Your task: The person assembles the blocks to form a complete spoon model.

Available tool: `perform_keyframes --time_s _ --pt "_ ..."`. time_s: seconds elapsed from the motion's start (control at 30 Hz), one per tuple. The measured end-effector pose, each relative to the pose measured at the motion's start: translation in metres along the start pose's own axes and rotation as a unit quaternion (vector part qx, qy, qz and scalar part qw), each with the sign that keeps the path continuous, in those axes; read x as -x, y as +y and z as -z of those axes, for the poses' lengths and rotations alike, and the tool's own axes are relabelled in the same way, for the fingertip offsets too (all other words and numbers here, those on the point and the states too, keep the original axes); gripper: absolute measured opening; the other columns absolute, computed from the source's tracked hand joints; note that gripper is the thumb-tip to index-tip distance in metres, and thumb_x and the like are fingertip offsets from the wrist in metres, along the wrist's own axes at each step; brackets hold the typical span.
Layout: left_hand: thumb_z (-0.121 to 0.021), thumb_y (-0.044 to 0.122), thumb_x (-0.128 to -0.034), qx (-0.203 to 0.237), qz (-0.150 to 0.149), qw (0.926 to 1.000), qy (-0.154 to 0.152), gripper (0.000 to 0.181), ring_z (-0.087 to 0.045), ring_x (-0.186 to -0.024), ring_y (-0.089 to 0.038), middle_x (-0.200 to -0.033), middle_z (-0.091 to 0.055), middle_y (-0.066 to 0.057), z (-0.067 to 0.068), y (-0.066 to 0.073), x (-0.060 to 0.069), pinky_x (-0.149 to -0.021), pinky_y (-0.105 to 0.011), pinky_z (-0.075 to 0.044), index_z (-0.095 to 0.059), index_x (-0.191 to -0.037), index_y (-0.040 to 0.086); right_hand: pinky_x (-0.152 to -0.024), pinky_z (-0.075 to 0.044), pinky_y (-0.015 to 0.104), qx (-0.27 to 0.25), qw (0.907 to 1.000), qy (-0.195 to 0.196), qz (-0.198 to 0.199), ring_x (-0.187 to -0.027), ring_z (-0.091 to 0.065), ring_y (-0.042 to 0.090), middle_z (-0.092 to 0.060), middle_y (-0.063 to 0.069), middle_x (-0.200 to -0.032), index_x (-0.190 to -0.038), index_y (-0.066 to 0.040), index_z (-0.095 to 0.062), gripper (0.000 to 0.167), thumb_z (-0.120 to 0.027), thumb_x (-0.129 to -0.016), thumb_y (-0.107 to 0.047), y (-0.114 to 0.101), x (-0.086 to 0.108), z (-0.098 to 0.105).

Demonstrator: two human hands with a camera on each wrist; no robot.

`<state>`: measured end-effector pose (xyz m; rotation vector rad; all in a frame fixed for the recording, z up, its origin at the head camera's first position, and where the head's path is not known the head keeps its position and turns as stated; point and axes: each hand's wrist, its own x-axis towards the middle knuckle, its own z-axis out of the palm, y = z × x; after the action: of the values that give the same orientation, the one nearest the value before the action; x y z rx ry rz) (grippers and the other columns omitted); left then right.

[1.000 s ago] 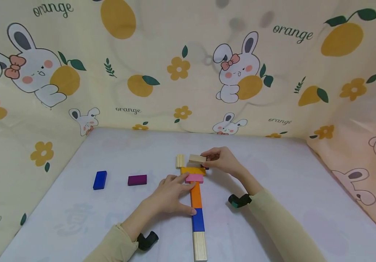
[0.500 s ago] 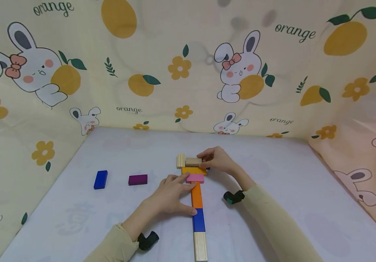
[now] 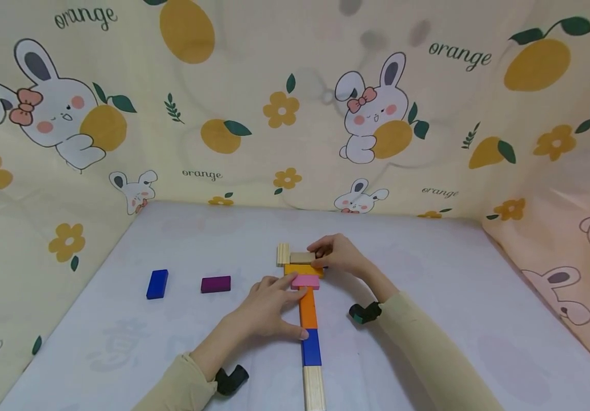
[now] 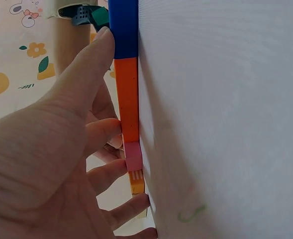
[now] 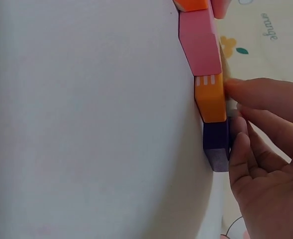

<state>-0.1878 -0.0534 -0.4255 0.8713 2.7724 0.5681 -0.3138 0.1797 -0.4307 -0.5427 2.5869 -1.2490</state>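
My right hand [image 3: 343,252] pinches a plain wooden block [image 3: 302,258], lying level behind the yellow-orange block [image 3: 303,270] and beside another pale wooden block [image 3: 283,254]. In the right wrist view, a dark purple block [image 5: 217,144] sits just past the yellow-orange one, next to the right fingers. My left hand [image 3: 269,308] rests along the row with fingers spread. Its thumb touches the blue block [image 3: 312,347], and its fingertips lie at the orange block [image 3: 308,308] and the pink block [image 3: 306,281]. A longer wooden block [image 3: 314,388] forms the near end.
On the left of the white table [image 3: 120,354] lie a separate blue block [image 3: 157,284] and a purple block [image 3: 216,284]. A patterned cloth backdrop [image 3: 243,74] stands behind and at both sides.
My right hand has shifted slightly left and lowered the plain wooden block, from tilted to level, close against the pale block. The left hand has stayed in place.
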Motion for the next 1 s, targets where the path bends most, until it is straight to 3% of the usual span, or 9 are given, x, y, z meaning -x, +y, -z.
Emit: perform_keyframes --time_s 0.47,0.6,0.8,1.0 --pt "-0.071 0.07 -0.0738 -0.003 -0.005 1.0 0.003 0.085 -0.031 -0.133 -0.039 -0.159 -0.028 -0.007 0.0 0.0 0.0 -0.105 -0.061 -0.027 -0.051 -0.145 0.029 -0.078 -0.052 0.03 -0.003 1.0 0.004 0.004 -0.085 -0.059 0.023 -0.068 0.003 -0.093 -0.111 -0.007 -0.073 0.023 -0.075 -0.088 -0.009 0.0 -0.001 -0.002" --pt "-0.071 0.07 -0.0738 -0.003 -0.008 0.9999 0.008 0.084 -0.032 -0.133 -0.039 -0.158 -0.029 -0.008 -0.001 -0.001 0.001 -0.105 -0.061 -0.028 -0.053 -0.144 0.028 -0.078 -0.053 0.032 -0.01 0.9995 0.03 0.001 -0.088 -0.06 0.024 -0.069 0.002 -0.096 -0.11 -0.007 -0.074 0.022 -0.074 -0.089 -0.014 -0.003 0.005 -0.002" --pt "-0.071 0.07 -0.0738 0.0 -0.008 0.9999 0.01 0.084 -0.032 -0.133 -0.039 -0.158 -0.03 -0.007 -0.001 -0.001 0.001 -0.105 -0.061 -0.028 -0.054 -0.144 0.027 -0.08 -0.052 0.035 -0.002 0.9968 0.08 -0.004 -0.094 -0.059 0.023 -0.069 0.0 -0.098 -0.107 -0.009 -0.075 0.02 -0.074 -0.089 -0.018 -0.014 0.03 0.0" --pt "-0.071 0.07 -0.0739 -0.001 -0.01 0.9999 0.012 0.084 -0.032 -0.133 -0.039 -0.158 -0.03 -0.007 0.0 -0.001 0.001 -0.105 -0.061 -0.028 -0.053 -0.144 0.027 -0.083 -0.052 0.036 0.018 0.9976 0.064 0.017 -0.097 -0.059 0.022 -0.069 0.004 -0.106 -0.109 -0.009 -0.074 0.025 -0.077 -0.087 -0.019 -0.023 0.073 0.001"
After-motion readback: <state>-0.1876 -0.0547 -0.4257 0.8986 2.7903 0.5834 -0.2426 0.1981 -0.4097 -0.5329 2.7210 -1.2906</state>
